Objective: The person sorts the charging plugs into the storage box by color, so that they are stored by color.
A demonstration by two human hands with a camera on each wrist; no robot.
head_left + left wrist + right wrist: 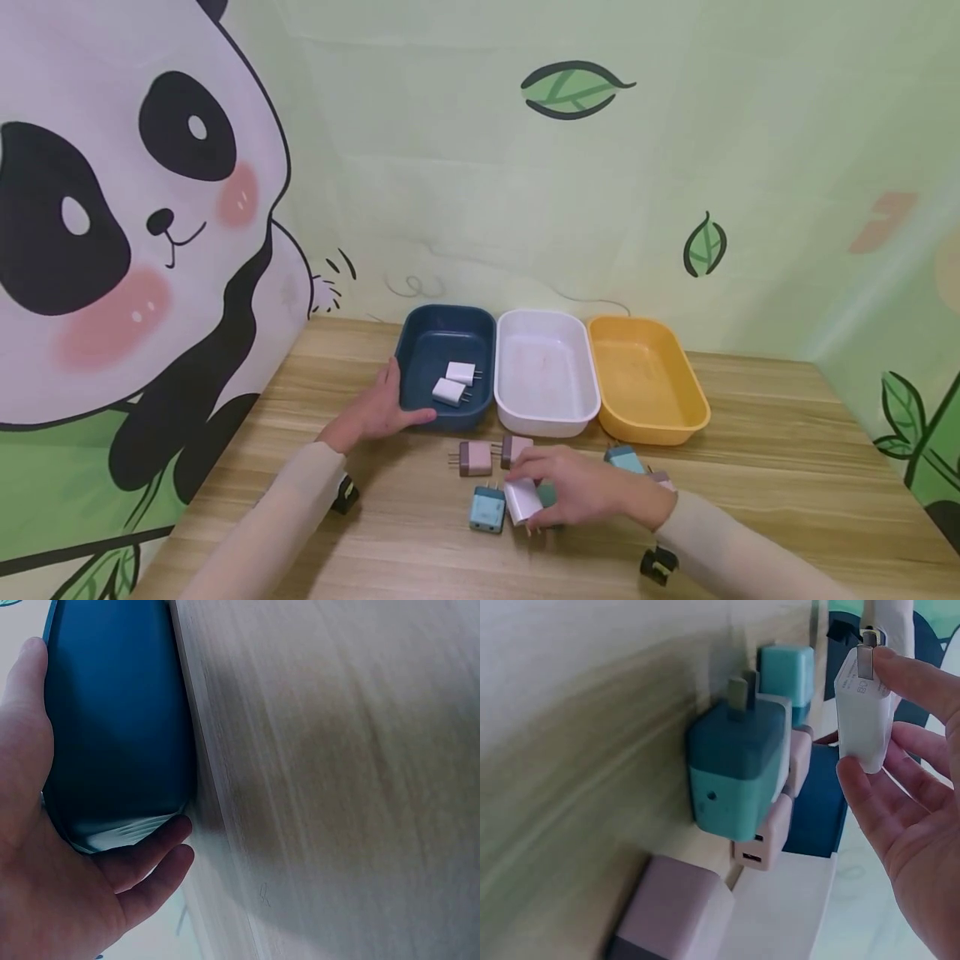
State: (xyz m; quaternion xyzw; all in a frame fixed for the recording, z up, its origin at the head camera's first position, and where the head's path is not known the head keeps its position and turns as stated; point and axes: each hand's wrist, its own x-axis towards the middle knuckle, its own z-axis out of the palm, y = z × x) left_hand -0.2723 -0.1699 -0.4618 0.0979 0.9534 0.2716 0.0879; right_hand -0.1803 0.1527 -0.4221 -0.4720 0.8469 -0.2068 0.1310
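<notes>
My left hand [378, 406] rests against the near left corner of a navy blue tray [408, 350], thumb along its front and fingers along its side wall; in the left wrist view they touch the outer wall. Two white charger plugs [450, 392] lie in that tray. Between thumb and fingers, my right hand [573, 486] pinches another white charger plug [864, 720], its metal prongs showing in the right wrist view. Around that hand on the table are a light blue charger plug [487, 508], pink-and-brown charger plugs [476, 458] and a partly hidden green one [547, 495].
A white tray [545, 423] and a yellow tray [652, 429] stand in a row right of the navy one. Another light blue plug [625, 458] and a pink one [662, 479] lie near the right wrist. Printed cloth walls [450, 208] bound the wooden table [405, 550].
</notes>
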